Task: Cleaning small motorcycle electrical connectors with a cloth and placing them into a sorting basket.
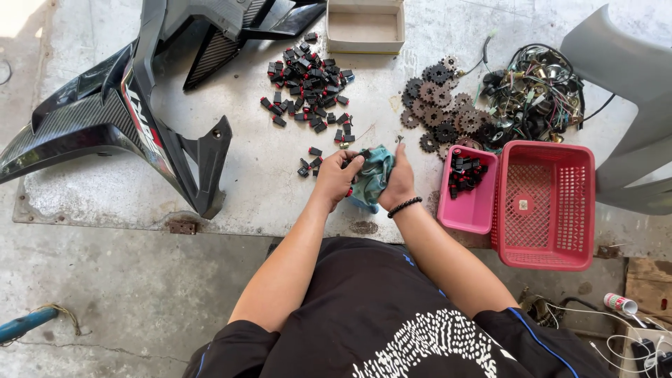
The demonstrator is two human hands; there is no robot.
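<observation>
My left hand [339, 176] and my right hand [399, 180] meet over a worn grey table, both closed around a teal rag [374, 175]. A small black part with a red tip peeks out between my left fingers and the rag; I cannot tell which hand grips it. A black bead bracelet [405, 206] circles my right wrist. A pile of small black-and-red parts [308, 80] lies just beyond my hands, with a few loose ones [310, 162] beside my left hand.
A pink tray [470, 206] holding several such parts and a red mesh basket [546, 203] stand at right. Rusty sprockets [439, 105] and a wire tangle [539, 94] lie behind. A black motorcycle fairing [126, 105] fills the left; a cardboard box [365, 26] sits at the back.
</observation>
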